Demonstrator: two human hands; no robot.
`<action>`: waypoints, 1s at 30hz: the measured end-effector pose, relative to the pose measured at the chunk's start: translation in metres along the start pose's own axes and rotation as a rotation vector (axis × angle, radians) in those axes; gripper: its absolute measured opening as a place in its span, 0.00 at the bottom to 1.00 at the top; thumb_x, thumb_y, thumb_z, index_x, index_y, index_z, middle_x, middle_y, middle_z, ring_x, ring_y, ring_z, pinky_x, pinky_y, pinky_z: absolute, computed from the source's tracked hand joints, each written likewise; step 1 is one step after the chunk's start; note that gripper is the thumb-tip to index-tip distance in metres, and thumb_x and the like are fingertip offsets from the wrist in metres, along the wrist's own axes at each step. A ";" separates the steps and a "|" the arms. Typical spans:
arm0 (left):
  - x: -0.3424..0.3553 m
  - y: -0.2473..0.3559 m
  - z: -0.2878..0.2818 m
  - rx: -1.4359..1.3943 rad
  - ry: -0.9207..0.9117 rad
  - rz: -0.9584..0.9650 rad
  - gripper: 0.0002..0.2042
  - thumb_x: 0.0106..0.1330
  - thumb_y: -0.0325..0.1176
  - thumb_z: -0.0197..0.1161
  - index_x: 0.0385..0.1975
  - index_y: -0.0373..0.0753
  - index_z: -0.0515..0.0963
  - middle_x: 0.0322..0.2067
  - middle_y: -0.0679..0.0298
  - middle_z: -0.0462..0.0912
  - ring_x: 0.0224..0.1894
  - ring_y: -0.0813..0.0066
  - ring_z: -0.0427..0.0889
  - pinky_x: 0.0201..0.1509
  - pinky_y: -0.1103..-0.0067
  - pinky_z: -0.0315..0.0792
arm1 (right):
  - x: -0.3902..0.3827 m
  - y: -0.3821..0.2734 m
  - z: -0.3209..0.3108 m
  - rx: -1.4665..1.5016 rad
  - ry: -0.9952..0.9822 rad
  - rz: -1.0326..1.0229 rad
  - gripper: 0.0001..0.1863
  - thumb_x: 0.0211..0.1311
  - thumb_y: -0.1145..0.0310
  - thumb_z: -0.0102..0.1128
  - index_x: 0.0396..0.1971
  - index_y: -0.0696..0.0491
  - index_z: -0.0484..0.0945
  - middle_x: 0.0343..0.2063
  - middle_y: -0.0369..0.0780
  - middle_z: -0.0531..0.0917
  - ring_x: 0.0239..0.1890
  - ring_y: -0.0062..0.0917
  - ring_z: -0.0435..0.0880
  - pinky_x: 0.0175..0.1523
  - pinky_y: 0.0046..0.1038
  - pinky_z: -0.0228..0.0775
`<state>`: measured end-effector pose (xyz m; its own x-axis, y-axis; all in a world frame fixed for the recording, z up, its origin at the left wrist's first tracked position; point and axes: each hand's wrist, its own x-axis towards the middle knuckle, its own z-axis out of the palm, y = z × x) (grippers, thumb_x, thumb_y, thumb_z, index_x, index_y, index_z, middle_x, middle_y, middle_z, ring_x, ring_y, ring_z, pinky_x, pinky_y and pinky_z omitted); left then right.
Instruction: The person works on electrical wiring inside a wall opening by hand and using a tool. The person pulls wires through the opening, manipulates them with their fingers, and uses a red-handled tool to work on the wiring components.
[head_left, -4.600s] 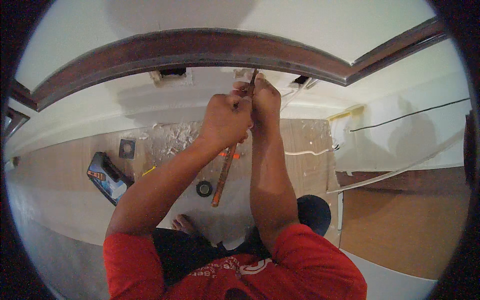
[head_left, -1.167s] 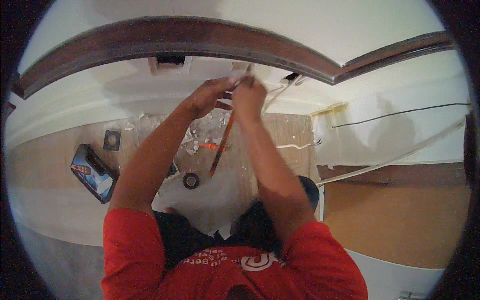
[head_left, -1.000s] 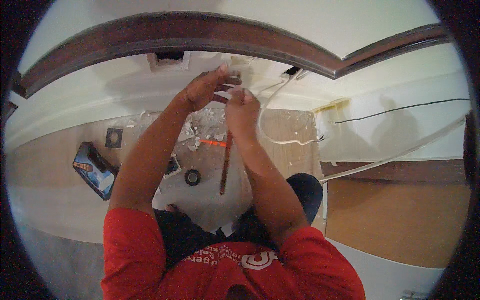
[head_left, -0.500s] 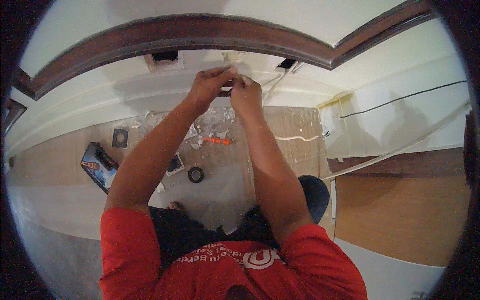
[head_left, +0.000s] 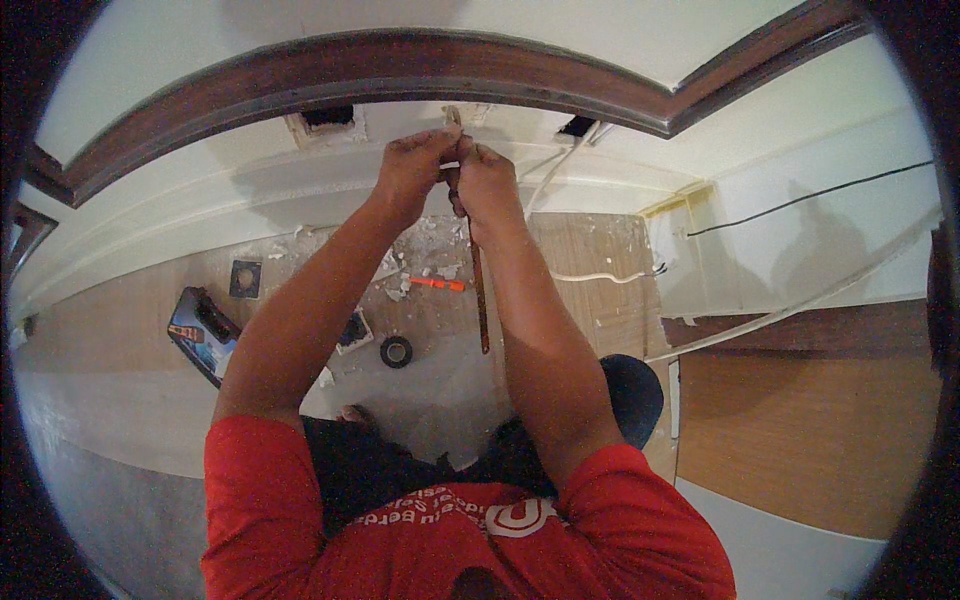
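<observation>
My left hand (head_left: 412, 170) and my right hand (head_left: 487, 187) are together in front of the lower wall, fingers closed in a pinch. A long, thin, rust-brown strip (head_left: 480, 310) runs down from my right hand beside my right forearm. A small pale tip shows above the fingers of my left hand; I cannot make out whether it belongs to the strip. Behind the hands is a rough chipped patch (head_left: 476, 112) in the wall.
Square holes (head_left: 330, 120) open in the wall under a dark wooden rail (head_left: 380, 65). White cables (head_left: 545, 185) hang at the right. On the floor lie an orange screwdriver (head_left: 438, 285), a black tape roll (head_left: 396, 351), a black square frame (head_left: 245, 279), plaster crumbs and a dark case (head_left: 203, 333).
The rust-brown strip has come into view below my right hand. Both hands have shifted only slightly and stay pinched together; a pale tip now shows above them.
</observation>
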<state>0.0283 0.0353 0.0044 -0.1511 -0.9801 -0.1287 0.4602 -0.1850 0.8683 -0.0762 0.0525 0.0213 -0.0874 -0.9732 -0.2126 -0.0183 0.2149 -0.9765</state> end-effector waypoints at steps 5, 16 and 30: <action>0.011 -0.009 -0.014 0.015 -0.028 0.093 0.12 0.68 0.38 0.57 0.35 0.33 0.77 0.28 0.60 0.80 0.27 0.70 0.78 0.30 0.76 0.72 | -0.011 -0.011 0.007 0.094 0.002 0.102 0.19 0.71 0.57 0.45 0.34 0.59 0.77 0.18 0.37 0.75 0.14 0.20 0.68 0.17 0.25 0.57; 0.008 -0.004 -0.003 0.041 -0.020 0.030 0.14 0.66 0.41 0.61 0.35 0.33 0.78 0.30 0.63 0.80 0.29 0.75 0.77 0.32 0.77 0.71 | 0.004 -0.005 -0.002 -0.153 0.008 0.014 0.18 0.68 0.64 0.46 0.28 0.63 0.79 0.19 0.44 0.81 0.22 0.30 0.83 0.27 0.36 0.71; 0.025 -0.021 -0.004 0.309 0.129 0.395 0.08 0.61 0.32 0.61 0.32 0.32 0.78 0.28 0.61 0.80 0.29 0.72 0.77 0.33 0.76 0.71 | 0.017 0.002 0.007 -0.226 0.138 -0.206 0.17 0.64 0.67 0.47 0.23 0.64 0.79 0.21 0.53 0.81 0.24 0.43 0.81 0.33 0.41 0.70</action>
<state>0.0182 0.0144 -0.0194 0.0999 -0.9753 0.1968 0.1777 0.2121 0.9609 -0.0709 0.0362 0.0155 -0.1927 -0.9812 0.0108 -0.2687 0.0422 -0.9623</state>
